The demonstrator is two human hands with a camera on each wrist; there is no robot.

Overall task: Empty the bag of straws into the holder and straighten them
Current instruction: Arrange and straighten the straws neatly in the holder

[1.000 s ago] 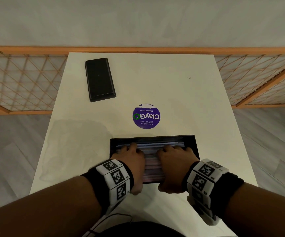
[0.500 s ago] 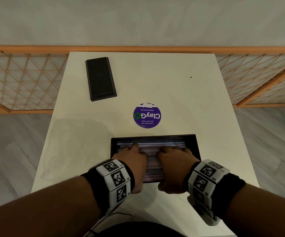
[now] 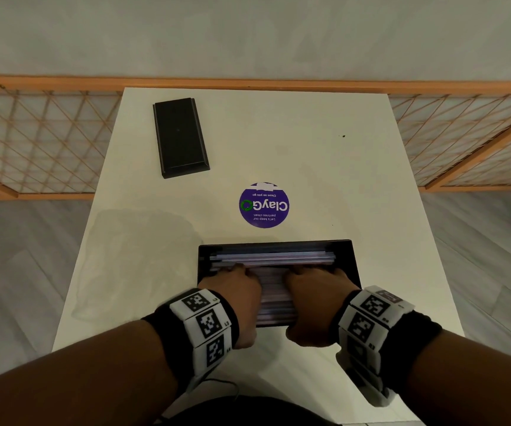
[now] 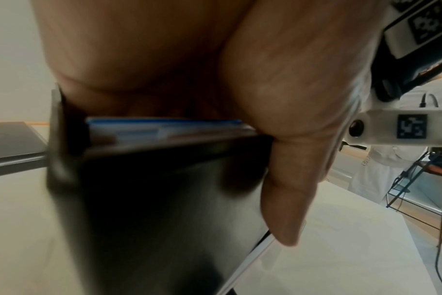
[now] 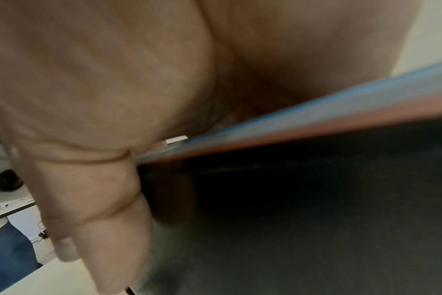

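A black rectangular holder point(image 3: 344, 256) sits near the table's front edge, filled with pale straws point(image 3: 272, 258) lying crosswise. My left hand point(image 3: 232, 290) and right hand point(image 3: 315, 290) rest side by side on the straws, fingers laid over them. Each thumb hangs down outside the near wall. In the left wrist view the thumb point(image 4: 285, 209) runs down the dark holder wall point(image 4: 151, 199) below blue and white straws point(image 4: 164, 127). The right wrist view shows the same: thumb point(image 5: 101, 229), holder wall point(image 5: 316, 199), straws point(image 5: 316, 119). The fingertips are hidden in both wrist views. A flat clear plastic bag point(image 3: 140, 256) lies left of the holder.
A black oblong lid or box point(image 3: 180, 136) lies at the table's back left. A round purple sticker point(image 3: 264, 205) is stuck just beyond the holder. The white table point(image 3: 355, 186) ends at a wooden lattice railing point(image 3: 33, 133) behind and at both sides.
Both hands' fingers have drawn slightly back toward me over the straws. The holder has stayed where it was.
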